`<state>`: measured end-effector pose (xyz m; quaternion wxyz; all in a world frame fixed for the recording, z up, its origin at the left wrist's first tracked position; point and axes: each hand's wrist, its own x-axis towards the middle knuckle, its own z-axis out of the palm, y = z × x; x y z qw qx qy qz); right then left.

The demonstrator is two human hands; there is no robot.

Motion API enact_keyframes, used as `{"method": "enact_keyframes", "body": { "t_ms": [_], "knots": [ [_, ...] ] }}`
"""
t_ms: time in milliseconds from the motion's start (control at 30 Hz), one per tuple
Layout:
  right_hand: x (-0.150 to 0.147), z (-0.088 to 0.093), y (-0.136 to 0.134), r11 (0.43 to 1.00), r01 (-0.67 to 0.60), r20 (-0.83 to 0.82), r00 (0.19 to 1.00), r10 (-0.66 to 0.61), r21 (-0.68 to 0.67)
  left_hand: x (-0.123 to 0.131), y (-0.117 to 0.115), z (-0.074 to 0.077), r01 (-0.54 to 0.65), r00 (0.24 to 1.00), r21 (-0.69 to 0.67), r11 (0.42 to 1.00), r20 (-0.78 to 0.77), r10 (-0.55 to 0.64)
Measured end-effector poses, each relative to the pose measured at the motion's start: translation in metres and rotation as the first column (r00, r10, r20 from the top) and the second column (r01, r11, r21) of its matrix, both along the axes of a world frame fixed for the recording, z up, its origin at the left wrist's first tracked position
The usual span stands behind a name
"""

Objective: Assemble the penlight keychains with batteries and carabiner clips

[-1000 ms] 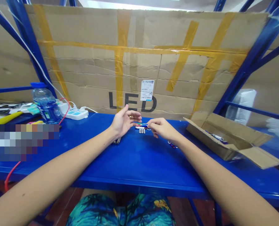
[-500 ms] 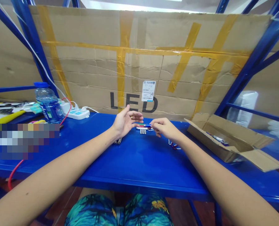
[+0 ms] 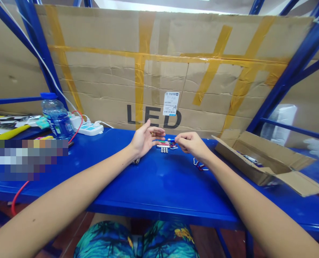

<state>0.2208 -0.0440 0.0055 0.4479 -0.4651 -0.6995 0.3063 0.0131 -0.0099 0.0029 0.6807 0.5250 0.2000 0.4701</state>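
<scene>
My right hand (image 3: 192, 144) pinches a small blue pen-shaped light (image 3: 171, 139) by one end, just above the blue shelf top (image 3: 154, 179). My left hand (image 3: 145, 138) is held palm up beside it with the fingers spread and a ring on one finger; its fingertips nearly touch the light. Below the hands lie more small coloured lights (image 3: 165, 144) and a row of silver button cells (image 3: 164, 150). Small clips (image 3: 199, 165) lie by my right wrist. Two dark sticks (image 3: 135, 162) lie under my left wrist.
An open cardboard box (image 3: 267, 161) lies at the right. A taped cardboard sheet marked LED (image 3: 159, 71) forms the back wall. A water bottle (image 3: 57, 118), a white power strip (image 3: 88, 128) with a red cable and yellow tools (image 3: 5, 134) are at the left.
My right hand has lifted the blue light slightly off the shelf and drawn it a little to the right. My left hand stays palm up, almost unmoved.
</scene>
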Motion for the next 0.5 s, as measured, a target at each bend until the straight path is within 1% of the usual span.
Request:
{"method": "enact_keyframes", "body": {
  "t_ms": [200, 500],
  "knots": [
    [-0.0018, 0.0036, -0.0020, 0.998, -0.034, 0.045, 0.999, 0.032, 0.047, -0.0003, -0.0002, 0.0002, 0.002, 1.000, 0.003, 1.000, -0.006, -0.002],
    [-0.0023, 0.0071, -0.0054, 0.999, -0.040, 0.121, 0.992, 0.043, -0.023, 0.0000, -0.0002, -0.0005, 0.012, 0.999, 0.012, 1.000, -0.042, -0.011]
  ]
}}
